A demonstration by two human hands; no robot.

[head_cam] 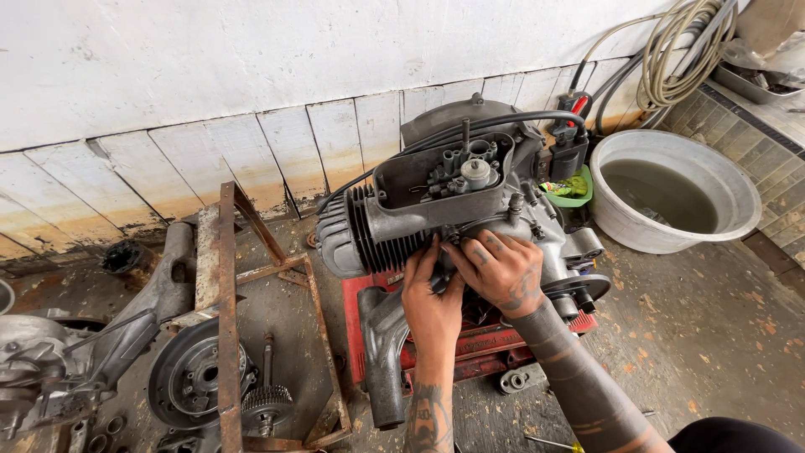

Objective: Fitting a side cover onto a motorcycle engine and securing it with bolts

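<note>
The engine (453, 201) sits on a red stand (470, 344) on the floor. Both hands press at its side, under the fins. The right hand (501, 268) and left hand (432, 302) pinch something small; what it is stays hidden. Go slow, keep the engine steady.

Both arms are bare, with no sleeves or gloves. The left hand (431, 306), low in the middle of the frame, has a dark tattoo on the forearm below the wrist. The right hand (501, 268) bears ink on its back and fingers, and broad dark bands ring the forearm toward the lower right, where dark clothing shows.
</note>
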